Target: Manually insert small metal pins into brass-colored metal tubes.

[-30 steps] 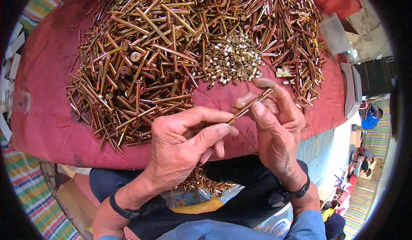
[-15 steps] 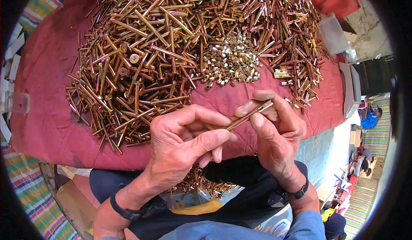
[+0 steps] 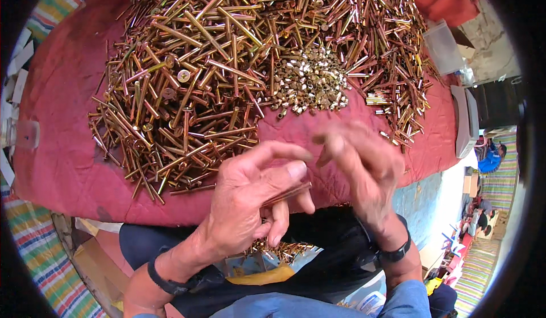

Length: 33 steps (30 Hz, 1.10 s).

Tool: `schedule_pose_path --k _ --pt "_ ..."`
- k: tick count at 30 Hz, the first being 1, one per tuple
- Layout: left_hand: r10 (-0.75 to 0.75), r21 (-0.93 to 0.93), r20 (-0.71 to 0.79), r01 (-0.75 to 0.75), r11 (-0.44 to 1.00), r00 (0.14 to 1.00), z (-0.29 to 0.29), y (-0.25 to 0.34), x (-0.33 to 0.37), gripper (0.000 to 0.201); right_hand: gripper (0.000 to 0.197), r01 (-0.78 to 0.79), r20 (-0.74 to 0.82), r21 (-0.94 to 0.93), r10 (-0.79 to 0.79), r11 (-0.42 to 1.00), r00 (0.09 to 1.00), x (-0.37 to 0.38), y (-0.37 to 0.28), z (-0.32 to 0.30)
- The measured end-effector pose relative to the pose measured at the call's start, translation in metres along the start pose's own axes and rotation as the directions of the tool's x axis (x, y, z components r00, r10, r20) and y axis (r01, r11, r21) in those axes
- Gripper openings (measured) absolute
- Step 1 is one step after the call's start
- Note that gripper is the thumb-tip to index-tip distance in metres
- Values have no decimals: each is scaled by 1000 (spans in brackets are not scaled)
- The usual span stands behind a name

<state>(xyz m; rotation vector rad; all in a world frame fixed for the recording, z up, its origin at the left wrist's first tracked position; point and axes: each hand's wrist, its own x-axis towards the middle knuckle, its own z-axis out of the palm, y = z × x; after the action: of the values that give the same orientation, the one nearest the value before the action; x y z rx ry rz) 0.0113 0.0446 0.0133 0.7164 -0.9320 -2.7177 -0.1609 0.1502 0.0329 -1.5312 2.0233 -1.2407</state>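
in front of the near edge of the worktop (image 3: pixel 62 187), loose metal pieces (image 3: pixel 278 251) are lying between the person's knees, with a yellow item (image 3: pixel 261 275) showing nearer the body.

above the near edge, the left hand (image 3: pixel 239 198) is grasping a thin metal rod (image 3: pixel 290 193) beneath the thumb. the rod is slanting across the fingers, the grip apparently leaving its outer end accessible. blur is obscuring whether it is single.

the right hand (image 3: pixel 369 170) is hovering just beside, fingers bent and blurred. no part is showing there; whether the fingertips are pinching something small cannot be told.

beyond the hands, small metal sleeves (image 3: pixel 310 82) are forming a patch at mid-worktop, presumably for short reach by either hand. a heap of long bolts (image 3: pixel 182 102) is spreading toward the left edge, and shorter rods (image 3: pixel 392 62) are lying toward the right edge; this separation is probably keeping the kinds distinct.

a grey device (image 3: pixel 466 119) is standing by the right edge; a transparent container (image 3: pixel 443 48) is leaning near the far right corner, likely placed aside to leave working room.
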Motion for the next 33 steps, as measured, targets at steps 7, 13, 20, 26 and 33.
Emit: schedule_pose_path --k 7,13,20,26,33 --pt "-43 101 45 38 994 998 -2 -1 -6 21 27 204 51 -125 -200 971 979 24 35 28" --pt "-1 148 46 -6 989 999 -6 -1 -9 16 27 333 259 -387 -246 860 934 32 33 41" --pt "60 154 -38 -54 987 997 -9 3 -11 16 22 385 415 -527 -166 758 895 25 21 34" --pt "116 77 -55 -111 991 992 -8 3 -8 12 22 428 426 -491 -219 759 878 13 20 23" --pt "117 100 -80 -109 989 990 -8 1 -5 11 26 239 236 -157 -198 958 951 11 22 20"
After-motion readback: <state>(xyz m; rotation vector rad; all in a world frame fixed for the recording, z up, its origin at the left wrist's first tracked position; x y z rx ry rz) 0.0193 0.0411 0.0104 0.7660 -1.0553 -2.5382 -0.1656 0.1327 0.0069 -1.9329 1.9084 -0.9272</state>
